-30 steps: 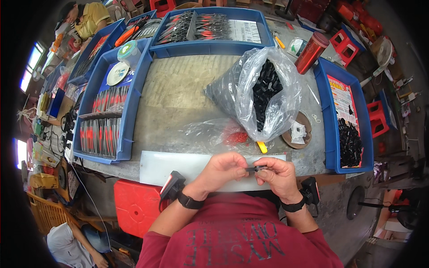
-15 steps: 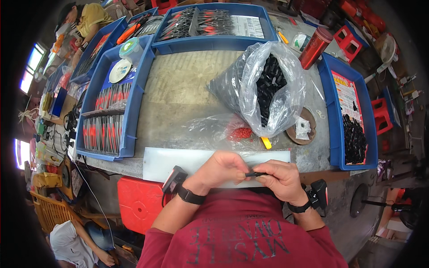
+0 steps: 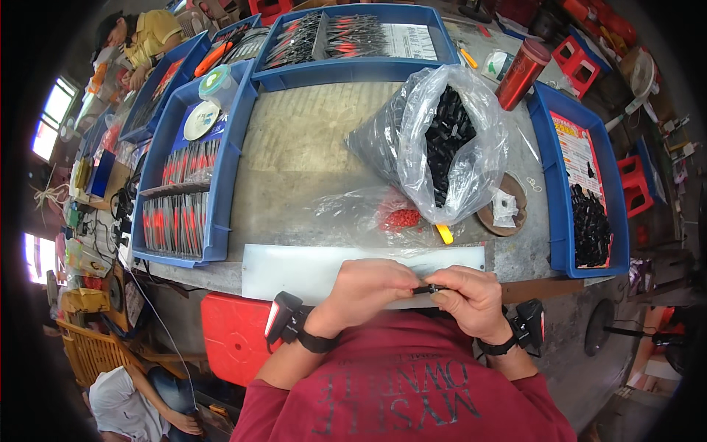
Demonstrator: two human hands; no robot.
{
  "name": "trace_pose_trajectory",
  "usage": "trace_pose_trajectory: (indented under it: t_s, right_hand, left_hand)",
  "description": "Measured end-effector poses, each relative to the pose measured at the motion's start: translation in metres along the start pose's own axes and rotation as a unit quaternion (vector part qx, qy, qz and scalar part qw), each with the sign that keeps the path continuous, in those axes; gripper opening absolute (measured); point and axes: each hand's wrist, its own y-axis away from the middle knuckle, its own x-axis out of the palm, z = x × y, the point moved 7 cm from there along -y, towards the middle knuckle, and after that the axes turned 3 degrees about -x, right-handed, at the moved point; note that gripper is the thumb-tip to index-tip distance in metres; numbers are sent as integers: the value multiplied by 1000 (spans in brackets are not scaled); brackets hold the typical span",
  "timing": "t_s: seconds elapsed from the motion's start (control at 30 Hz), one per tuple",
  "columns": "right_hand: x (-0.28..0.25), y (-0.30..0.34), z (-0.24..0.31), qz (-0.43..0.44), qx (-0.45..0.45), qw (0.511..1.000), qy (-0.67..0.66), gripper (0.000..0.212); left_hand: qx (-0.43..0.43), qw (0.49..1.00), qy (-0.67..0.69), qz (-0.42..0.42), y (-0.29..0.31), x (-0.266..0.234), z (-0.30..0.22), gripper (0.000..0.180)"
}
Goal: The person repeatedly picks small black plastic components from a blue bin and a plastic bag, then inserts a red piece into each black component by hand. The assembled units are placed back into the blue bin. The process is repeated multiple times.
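Note:
Close to my body, at the front edge of the table, both hands meet over a small dark, narrow piece [image 3: 425,289]. My left hand [image 3: 368,292] pinches its left end, the other fingers curled with the back of the hand facing up. My right hand [image 3: 471,298] grips the right end between thumb and fingers. Much of the piece is hidden by the fingertips, so its exact kind cannot be made out. Beneath and beyond the hands lies a white board [image 3: 294,269]. A clear plastic bag [image 3: 412,147] full of small black parts [image 3: 451,129] stands open beyond them.
Small red parts [image 3: 401,219] lie in thin plastic beside a yellow-handled tool [image 3: 444,234]. Blue trays stand left [image 3: 230,184], back [image 3: 353,71] and right [image 3: 551,184]. A round dish [image 3: 519,221] and red flask [image 3: 523,74] are at right. Other people sit at left.
My left hand has rolled so its back faces up more, and its fingers have closed nearer the right hand. The small dark piece stays between both hands. The whole view has shifted slightly.

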Motion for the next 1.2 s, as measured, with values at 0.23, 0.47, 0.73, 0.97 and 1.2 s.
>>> trace_pose_trajectory:
  t_s: [0.23, 0.47, 0.73, 0.97, 1.2]
  right_hand:
    - [-3, -2, 5, -8, -46, 997, 60, 21]
    - [-1, 1, 21, 11, -148, 978, 149, 27]
    - [0, 1, 24, 48, -160, 981, 99, 29]
    - [1, 2, 26, 32, -167, 981, 95, 26]
    - [3, 4, 34, 49, -234, 961, 137, 23]
  left_hand:
    - [-13, 996, -86, 0, -3, 1, -2, 14]
    - [-121, 991, 7, 53, 3, 2, 8, 14]
    - [-117, 986, 67, 96, 7, 8, 6, 11]
    - [-139, 982, 92, 92, 11, 9, 10, 10]
    - [-156, 972, 116, 132, 10, 13, 5, 7]
